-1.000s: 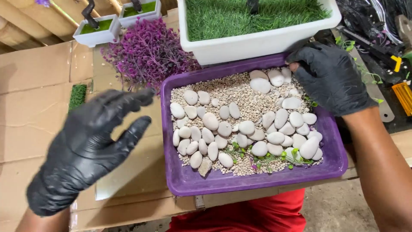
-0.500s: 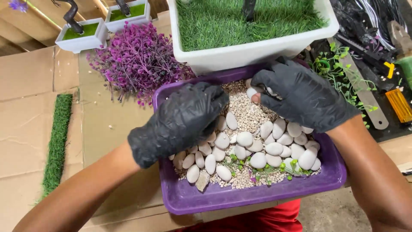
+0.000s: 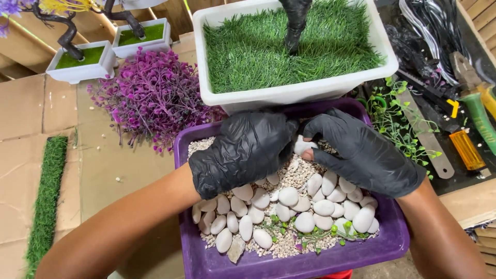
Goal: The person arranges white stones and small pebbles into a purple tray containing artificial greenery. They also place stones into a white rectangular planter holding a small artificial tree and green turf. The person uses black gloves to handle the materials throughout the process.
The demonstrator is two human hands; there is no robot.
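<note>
Flattened cardboard packaging under my work

I am seeing only one kind of package here: plain brown cardboard sheets point(image 3: 31, 108), opened flat and creased, which are lying across the surface left of the purple tray point(image 3: 289, 266) and running on under it. Another tan piece point(image 3: 467, 201) is showing at the right edge, just beside the tray's far corner.

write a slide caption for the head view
Both black-gloved hands, left hand and right hand, meet over white pebbles in a purple tray.
</note>
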